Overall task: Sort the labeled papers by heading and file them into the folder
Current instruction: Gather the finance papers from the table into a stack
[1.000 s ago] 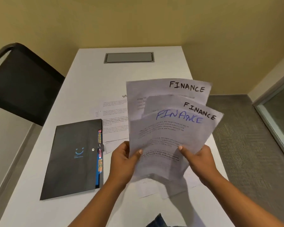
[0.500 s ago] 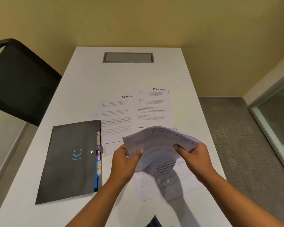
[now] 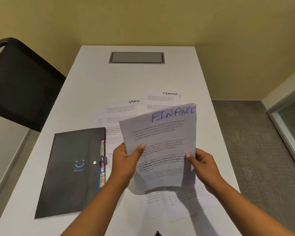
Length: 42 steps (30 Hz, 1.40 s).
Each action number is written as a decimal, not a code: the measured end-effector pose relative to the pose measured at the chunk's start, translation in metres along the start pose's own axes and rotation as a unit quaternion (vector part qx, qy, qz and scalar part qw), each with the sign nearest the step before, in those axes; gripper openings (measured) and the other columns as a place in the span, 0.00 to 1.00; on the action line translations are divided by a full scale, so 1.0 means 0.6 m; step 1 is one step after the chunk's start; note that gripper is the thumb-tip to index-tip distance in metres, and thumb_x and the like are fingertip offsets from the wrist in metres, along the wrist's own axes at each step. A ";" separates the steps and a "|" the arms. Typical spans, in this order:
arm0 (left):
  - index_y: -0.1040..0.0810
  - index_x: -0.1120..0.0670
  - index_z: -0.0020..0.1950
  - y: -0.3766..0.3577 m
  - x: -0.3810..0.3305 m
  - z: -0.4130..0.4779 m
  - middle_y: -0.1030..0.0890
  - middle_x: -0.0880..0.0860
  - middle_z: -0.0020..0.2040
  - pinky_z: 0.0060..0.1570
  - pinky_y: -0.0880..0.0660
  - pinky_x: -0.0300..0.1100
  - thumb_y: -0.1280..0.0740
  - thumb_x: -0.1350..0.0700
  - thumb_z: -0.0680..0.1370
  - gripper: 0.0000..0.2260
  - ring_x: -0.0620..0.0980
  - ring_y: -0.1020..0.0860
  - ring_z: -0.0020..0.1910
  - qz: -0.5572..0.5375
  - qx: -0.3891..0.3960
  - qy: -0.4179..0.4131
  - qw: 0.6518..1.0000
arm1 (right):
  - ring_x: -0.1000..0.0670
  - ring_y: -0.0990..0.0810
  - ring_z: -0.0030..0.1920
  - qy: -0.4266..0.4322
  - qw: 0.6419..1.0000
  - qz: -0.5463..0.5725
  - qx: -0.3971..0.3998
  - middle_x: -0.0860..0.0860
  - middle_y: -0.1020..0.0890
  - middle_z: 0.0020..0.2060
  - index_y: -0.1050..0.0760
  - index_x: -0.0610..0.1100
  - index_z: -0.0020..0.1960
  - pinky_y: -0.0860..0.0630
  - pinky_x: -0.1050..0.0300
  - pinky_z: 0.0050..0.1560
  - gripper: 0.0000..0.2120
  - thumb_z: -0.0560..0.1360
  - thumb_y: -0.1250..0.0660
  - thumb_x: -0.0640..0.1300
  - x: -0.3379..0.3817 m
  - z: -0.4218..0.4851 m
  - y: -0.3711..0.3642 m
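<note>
I hold a squared stack of papers (image 3: pixel 162 142) upright above the table, its top sheet headed FINANCE in blue ink. My left hand (image 3: pixel 126 159) grips the stack's left edge, thumb on the front. My right hand (image 3: pixel 203 164) grips its right edge. A black folder (image 3: pixel 70 171) with a blue smiley and a snap button lies closed to the left, coloured tabs showing along its right side. Flat on the table behind the stack lie a sheet headed SPORTS (image 3: pixel 121 113) and a sheet headed FINANCE (image 3: pixel 163 99). More sheets (image 3: pixel 177 201) lie under my hands.
The white table (image 3: pixel 136 79) has a grey cable hatch (image 3: pixel 136 57) near its far end. A black chair (image 3: pixel 19 84) stands at the left. Grey carpet (image 3: pixel 255 150) and a glass door frame are on the right. A yellow wall is behind.
The fanned FINANCE sheets were dropped down towards the table, gathered together, and now stand raised again as one aligned stack in both hands.
</note>
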<state>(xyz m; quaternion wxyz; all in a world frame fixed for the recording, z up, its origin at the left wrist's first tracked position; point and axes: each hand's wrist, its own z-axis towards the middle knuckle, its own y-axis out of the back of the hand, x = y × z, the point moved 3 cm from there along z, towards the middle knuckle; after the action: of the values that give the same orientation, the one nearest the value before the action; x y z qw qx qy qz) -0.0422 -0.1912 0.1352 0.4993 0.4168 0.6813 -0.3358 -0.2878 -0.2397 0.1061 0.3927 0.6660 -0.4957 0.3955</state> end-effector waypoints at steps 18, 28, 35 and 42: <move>0.18 0.48 0.55 0.045 0.108 0.128 0.14 0.48 0.53 0.58 0.22 0.49 0.32 0.60 0.79 0.09 0.50 0.17 0.55 0.019 -0.062 0.136 0.989 | 0.48 0.18 0.49 -0.145 0.975 -0.115 -0.119 0.45 0.17 0.54 0.23 0.43 0.59 0.21 0.52 0.52 0.12 0.76 0.32 0.39 -0.020 0.260 -0.008; 0.18 0.52 0.58 0.083 0.110 0.132 0.13 0.50 0.51 0.51 0.20 0.59 0.32 0.59 0.79 0.09 0.52 0.15 0.49 0.028 -0.104 0.160 0.981 | 0.38 0.23 0.59 -0.236 0.900 -0.334 -0.147 0.41 0.24 0.57 0.36 0.37 0.64 0.23 0.46 0.53 0.35 0.67 0.22 0.52 -0.040 0.356 -0.074; 0.19 0.53 0.60 0.099 0.112 0.136 0.14 0.52 0.54 0.54 0.21 0.61 0.32 0.59 0.79 0.10 0.55 0.16 0.53 0.019 -0.117 0.157 0.980 | 0.44 0.21 0.36 -0.191 0.939 -0.240 -0.156 0.47 0.22 0.35 0.28 0.42 0.37 0.28 0.57 0.34 0.07 0.68 0.29 0.39 -0.019 0.378 -0.039; 0.19 0.54 0.62 0.103 0.096 0.122 0.15 0.51 0.57 0.64 0.26 0.59 0.33 0.60 0.79 0.12 0.55 0.18 0.58 -0.002 -0.102 0.119 0.988 | 0.47 0.27 0.35 -0.134 0.960 -0.143 -0.198 0.50 0.26 0.35 0.34 0.46 0.38 0.29 0.54 0.36 0.15 0.69 0.26 0.42 0.017 0.320 0.025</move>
<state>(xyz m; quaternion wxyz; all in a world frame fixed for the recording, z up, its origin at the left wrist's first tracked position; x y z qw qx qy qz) 0.0343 -0.2154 0.0574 0.4538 0.3992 0.7676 -0.2134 -0.2739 -0.4219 0.0447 0.4991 0.6858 -0.5119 0.1364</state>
